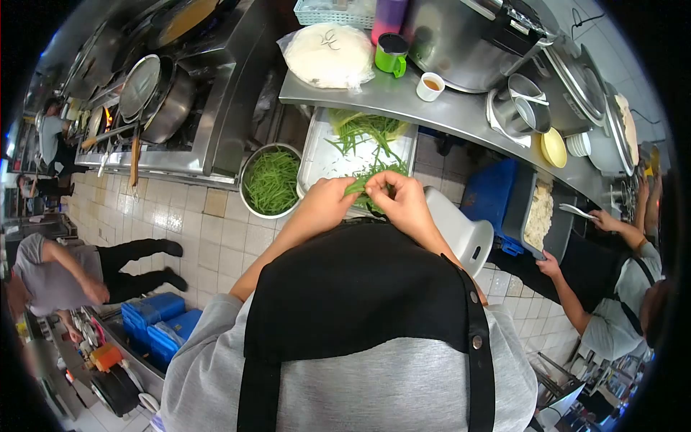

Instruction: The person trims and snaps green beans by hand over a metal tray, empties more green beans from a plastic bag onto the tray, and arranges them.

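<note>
My left hand [329,201] is closed around a few long, thin green beans [355,186]. My right hand [400,199] pinches at their other end, thumb and forefinger pressed together. Both hands are over the near part of a white tray [314,156], where more loose beans [377,171] and small green bits lie. At the tray's far side, a clear plastic bag [367,124] has beans spilling from it. To the left of the tray, a round metal bowl [246,189] is heaped with green beans. My apron hides the tray's near edge.
A steel shelf [317,93] above the tray bears a bagged white mass [327,56], green mug [391,55], small cup [430,86] and large pot [461,43]. Stove pans [169,108] stand left. At right, a co-worker [612,309] holds a tub [561,223] of white food; another person [79,273] is left.
</note>
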`<state>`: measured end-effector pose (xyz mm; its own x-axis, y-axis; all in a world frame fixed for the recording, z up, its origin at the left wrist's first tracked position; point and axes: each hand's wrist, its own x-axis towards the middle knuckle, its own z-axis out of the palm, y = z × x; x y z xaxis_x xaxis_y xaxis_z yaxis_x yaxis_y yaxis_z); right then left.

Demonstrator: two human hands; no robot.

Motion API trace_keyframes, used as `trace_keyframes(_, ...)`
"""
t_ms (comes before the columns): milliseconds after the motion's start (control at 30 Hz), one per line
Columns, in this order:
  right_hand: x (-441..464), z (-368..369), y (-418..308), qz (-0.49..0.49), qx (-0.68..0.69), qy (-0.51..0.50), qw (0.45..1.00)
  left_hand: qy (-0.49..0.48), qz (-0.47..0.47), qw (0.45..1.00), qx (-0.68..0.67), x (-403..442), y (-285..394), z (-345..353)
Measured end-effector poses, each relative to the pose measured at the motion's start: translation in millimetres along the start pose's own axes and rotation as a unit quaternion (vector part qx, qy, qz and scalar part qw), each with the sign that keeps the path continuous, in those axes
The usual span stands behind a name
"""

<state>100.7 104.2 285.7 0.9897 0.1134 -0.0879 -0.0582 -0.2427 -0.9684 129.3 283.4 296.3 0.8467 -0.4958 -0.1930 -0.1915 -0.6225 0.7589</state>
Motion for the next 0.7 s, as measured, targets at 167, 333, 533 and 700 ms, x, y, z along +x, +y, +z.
trace_keyframes(167, 0, -2, -5, -0.004, -0.045, 0.000, 0.999, -0.060, 0.017, 0.997, -0.054, 11, -14, 4)
trace_keyframes(333, -5, 8, 9, -0.008, -0.036, -0.015, 0.999, -0.220, -0.025, 0.958, -0.183, 20, -31, 0)
trace_keyframes(533, -13, 6, 21, 0.124, 0.417, -0.013, 0.900, -0.361, -0.113, 0.842, -0.385, 31, -37, -19)
trace_keyframes(700, -5, -11, 34, 0.086, 0.412, 0.092, 0.902, -0.189, -0.081, 0.707, -0.676, 52, -57, 5)
